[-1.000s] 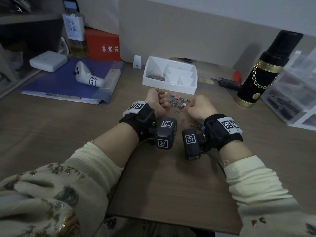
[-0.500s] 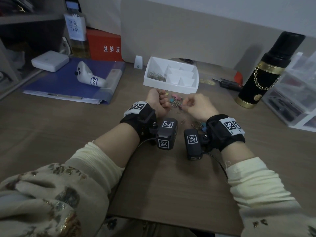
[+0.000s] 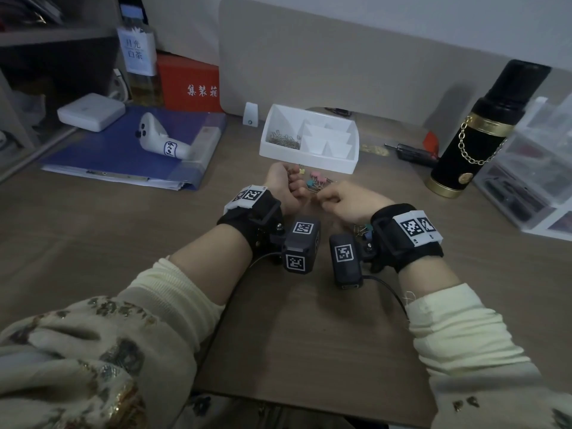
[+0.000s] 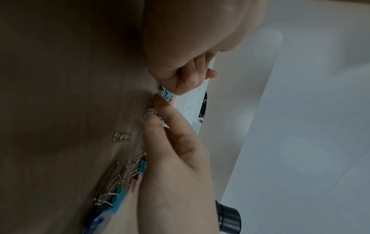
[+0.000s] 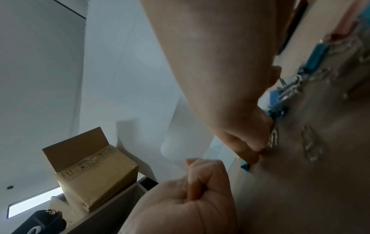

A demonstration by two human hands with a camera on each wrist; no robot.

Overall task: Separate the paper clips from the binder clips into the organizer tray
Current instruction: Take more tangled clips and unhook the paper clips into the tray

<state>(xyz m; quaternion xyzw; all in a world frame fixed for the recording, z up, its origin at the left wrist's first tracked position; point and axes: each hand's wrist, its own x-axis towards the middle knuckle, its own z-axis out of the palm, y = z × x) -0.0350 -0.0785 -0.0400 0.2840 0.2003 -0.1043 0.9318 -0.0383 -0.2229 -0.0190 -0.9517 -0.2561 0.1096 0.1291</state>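
A mixed pile of coloured binder clips and wire paper clips lies on the desk just in front of the white organizer tray. The tray's left compartment holds paper clips. My left hand is curled into a fist at the pile's left edge, with a few wire ends showing at its fingers. My right hand reaches in from the right and pinches a paper clip against the desk, a finger's width from the left hand. Loose paper clips and more clips lie under the right hand.
A black and gold flask stands at the right, with clear drawers beyond it. A blue binder carrying a white controller lies at the left. A beige partition rises behind the tray.
My right hand has shifted a little left toward the left hand, and its fingertips have come down onto a paper clip. The left hand has stayed curled in place.
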